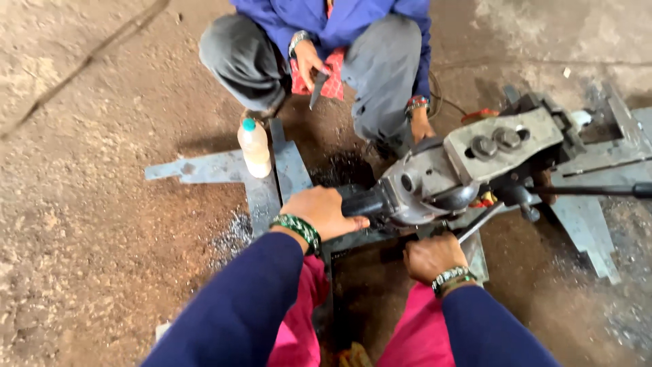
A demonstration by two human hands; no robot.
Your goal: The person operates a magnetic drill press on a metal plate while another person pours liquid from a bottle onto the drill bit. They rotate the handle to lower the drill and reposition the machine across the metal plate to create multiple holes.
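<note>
My left hand (324,211) grips the black side handle of a grey angle grinder (424,183) that rests over flat steel bars on the ground. My right hand (432,256) is closed around a thin metal rod (480,222) just below the grinder's head. Both wrists wear beaded bracelets, and my sleeves are dark blue. A grey metal plate with two large bolts (502,144) sits right beside the grinder.
A person in a blue jacket (333,20) crouches opposite, one hand holding a dark flat tool over a red cloth, the other near the grinder. A plastic bottle (255,147) stands on crossed steel bars (261,180). More steel pieces (591,224) lie at right on dusty ground.
</note>
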